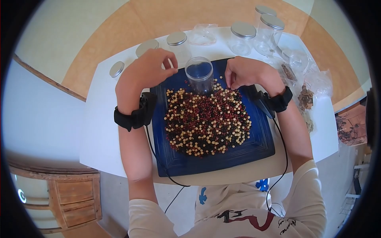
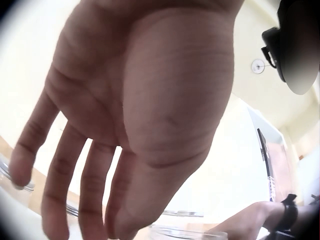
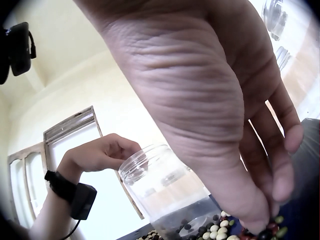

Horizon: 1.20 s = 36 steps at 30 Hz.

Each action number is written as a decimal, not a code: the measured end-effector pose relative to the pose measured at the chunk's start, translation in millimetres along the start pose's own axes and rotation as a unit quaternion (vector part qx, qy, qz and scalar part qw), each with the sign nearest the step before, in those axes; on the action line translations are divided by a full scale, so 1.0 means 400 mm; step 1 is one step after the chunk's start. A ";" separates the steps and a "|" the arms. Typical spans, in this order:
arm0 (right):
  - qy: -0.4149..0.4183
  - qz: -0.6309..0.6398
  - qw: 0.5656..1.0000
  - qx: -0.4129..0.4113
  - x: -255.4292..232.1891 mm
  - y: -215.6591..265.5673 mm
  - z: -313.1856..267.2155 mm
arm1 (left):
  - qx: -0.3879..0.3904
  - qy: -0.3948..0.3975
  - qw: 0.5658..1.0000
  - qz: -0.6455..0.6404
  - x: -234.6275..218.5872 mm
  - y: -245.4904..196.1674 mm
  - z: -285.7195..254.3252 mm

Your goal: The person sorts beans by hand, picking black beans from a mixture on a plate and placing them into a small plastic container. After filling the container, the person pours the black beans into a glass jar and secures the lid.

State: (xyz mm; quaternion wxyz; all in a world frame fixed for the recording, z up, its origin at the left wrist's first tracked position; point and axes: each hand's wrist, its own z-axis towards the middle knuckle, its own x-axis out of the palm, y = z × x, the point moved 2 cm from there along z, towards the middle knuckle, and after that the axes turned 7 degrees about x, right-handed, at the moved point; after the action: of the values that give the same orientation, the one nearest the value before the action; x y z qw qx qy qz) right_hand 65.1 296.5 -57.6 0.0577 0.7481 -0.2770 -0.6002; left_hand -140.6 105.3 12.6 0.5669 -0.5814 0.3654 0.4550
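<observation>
My left hand (image 1: 152, 67) hangs in the air by the clear jar (image 1: 199, 75), with its fingers loose and a bit bent, and it holds nothing. My right hand (image 1: 251, 72) is on the other side of the jar, pointing down. Its thumb and fingertips are close together by the edge of the beans (image 1: 208, 127), but I can't tell if they pinch one. The jar has no lid on and is on the blue tray (image 1: 166, 162), at the far side of the beans. The beans are cream, dark red, black and a few green. Jars with silver lids (image 1: 243, 29) sit behind on the white table (image 1: 99, 135).
</observation>
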 end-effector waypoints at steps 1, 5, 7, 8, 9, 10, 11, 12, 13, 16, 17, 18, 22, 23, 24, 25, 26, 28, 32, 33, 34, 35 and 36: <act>0.000 0.000 1.000 0.000 0.000 0.000 0.000 | -0.031 0.041 0.999 0.013 0.007 0.006 -0.002; 0.008 -0.002 1.000 -0.001 0.002 0.005 -0.002 | -0.040 0.093 0.994 0.051 0.040 0.044 0.006; 0.010 -0.004 1.000 0.007 0.001 0.007 -0.002 | -0.075 0.128 0.988 0.036 0.055 0.061 0.013; 0.002 -0.012 1.000 -0.002 0.000 0.008 -0.002 | -0.075 0.127 0.988 0.036 0.058 0.063 0.017; -0.006 -0.021 1.000 -0.012 -0.002 0.009 -0.003 | -0.086 0.141 0.985 0.041 0.064 0.065 0.020; -0.005 -0.021 1.000 -0.012 -0.002 0.008 -0.004 | -0.097 0.155 0.982 0.046 0.069 0.067 0.022; -0.048 -0.002 0.999 -0.011 -0.006 0.007 -0.006 | -0.097 0.155 0.982 0.046 0.078 0.074 0.024; -0.091 0.017 0.996 -0.010 -0.011 0.007 -0.009 | -0.106 0.160 0.980 0.052 0.091 0.084 0.026; -0.090 0.016 0.996 -0.010 -0.017 0.019 -0.014 | -0.114 0.164 0.978 0.058 0.097 0.086 0.028; -0.180 -0.002 0.983 0.020 -0.046 0.052 -0.026 | -0.128 0.185 0.972 0.069 0.109 0.089 0.036; -0.231 0.009 0.973 0.013 -0.054 0.059 -0.027 | -0.128 0.186 0.972 0.069 0.110 0.089 0.039; -0.280 0.021 0.960 0.006 -0.062 0.065 -0.028 | -0.141 0.194 0.969 0.063 0.112 0.089 0.040; -0.308 0.099 0.946 -0.021 -0.071 0.091 -0.034 | -0.162 0.198 0.965 0.064 0.105 0.070 0.036; -0.306 0.110 0.945 -0.035 -0.070 0.098 -0.034 | -0.162 0.198 0.964 0.065 0.105 0.070 0.037; -0.304 0.121 0.944 -0.049 -0.068 0.104 -0.035 | -0.167 0.202 0.963 0.067 0.107 0.072 0.038; -0.305 0.122 0.943 -0.049 -0.066 0.107 -0.036 | -0.171 0.205 0.961 0.069 0.108 0.071 0.038; -0.299 0.126 0.944 -0.060 -0.064 0.112 -0.037 | -0.171 0.205 0.961 0.069 0.109 0.070 0.037; -0.294 0.129 0.944 -0.072 -0.062 0.115 -0.038 | -0.170 0.198 0.962 0.073 0.111 0.066 0.034; -0.295 0.121 0.944 -0.081 -0.058 0.116 -0.033 | -0.176 0.200 0.960 0.085 0.107 0.054 0.035; -0.298 0.121 0.943 -0.085 -0.058 0.117 -0.032 | -0.179 0.199 0.959 0.089 0.105 0.051 0.033; -0.297 0.121 0.943 -0.085 -0.058 0.118 -0.031 | -0.182 0.199 0.958 0.094 0.101 0.046 0.031; -0.298 0.120 0.943 -0.087 -0.058 0.120 -0.031 | -0.183 0.199 0.958 0.094 0.099 0.044 0.029; -0.298 0.118 0.943 -0.088 -0.058 0.122 -0.031 | -0.185 0.198 0.958 0.092 0.098 0.043 0.028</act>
State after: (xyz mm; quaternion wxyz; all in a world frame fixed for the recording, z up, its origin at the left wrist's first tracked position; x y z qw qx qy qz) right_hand 57.1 263.6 -13.8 0.1087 0.4889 -0.3137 -0.8067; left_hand -145.7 118.3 -29.5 0.3213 -0.7185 0.4317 0.4406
